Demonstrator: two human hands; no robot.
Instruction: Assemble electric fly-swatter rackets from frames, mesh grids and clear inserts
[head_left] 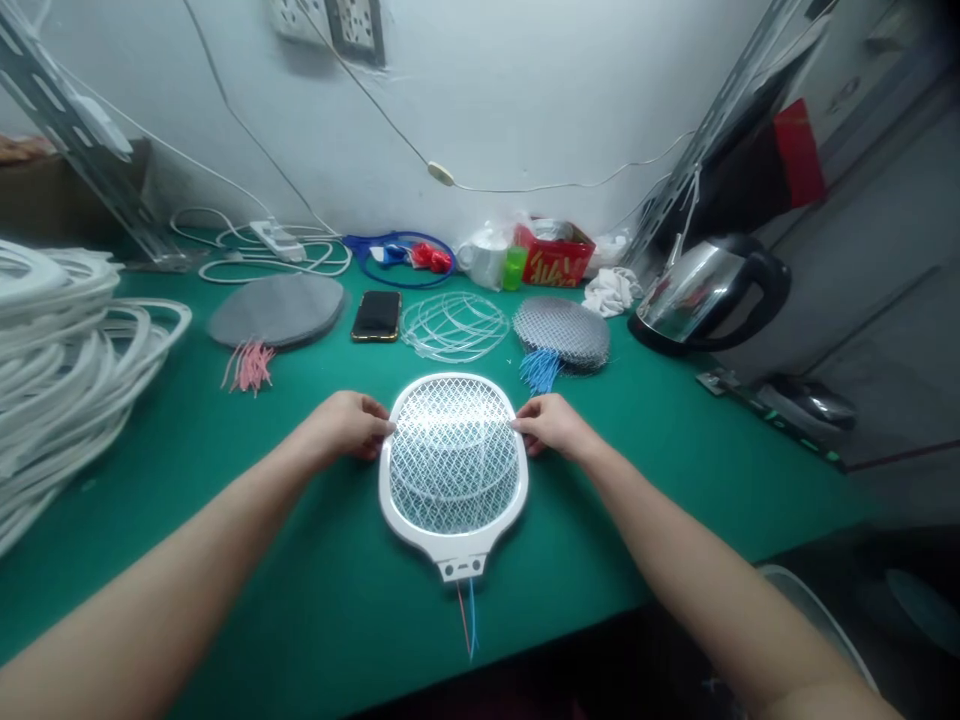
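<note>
A white mosquito racket head (455,455) with a metal mesh lies in front of me, its narrow neck toward me. Red and blue wires (471,620) trail from the neck over the table. My left hand (352,424) pinches the rim at the upper left. On the upper right, my right hand (551,424) grips the same rim between thumb and fingers. Behind it sit a stack of mesh sheets with blue wires (562,332), some clear plastic grid pieces (455,327) and a grey stack of mesh sheets with pink wires (277,308).
Many white racket frames (67,380) are piled at the left. A phone (377,316), a blue racket frame (401,258) and a red box (555,253) stand toward the wall. An electric kettle (705,295) is at the right. The green table (315,620) ends near me.
</note>
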